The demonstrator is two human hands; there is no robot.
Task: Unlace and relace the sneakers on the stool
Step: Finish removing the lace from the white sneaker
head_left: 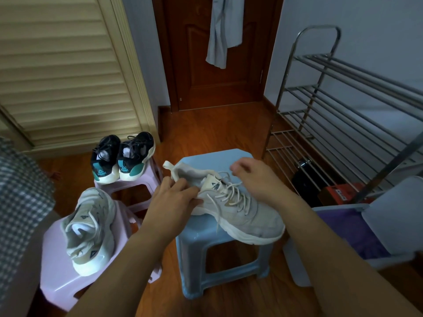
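Observation:
A cream sneaker (242, 213) lies on the blue stool (206, 243), toe pointing right and toward me, its white laces (231, 193) loosely threaded. My left hand (176, 200) grips the sneaker's collar near the heel. My right hand (254, 177) hovers over the tongue with fingers curled around a lace end. Its matching cream sneaker (89, 227) rests on a pink stool (59, 282) at the left, with its lace loose.
A pair of black and teal sneakers (122, 156) stands on a second pink stool (128, 186) behind. A metal shoe rack (343, 115) fills the right side, with a grey bin (343, 236) below it. A wooden door (212, 65) is ahead.

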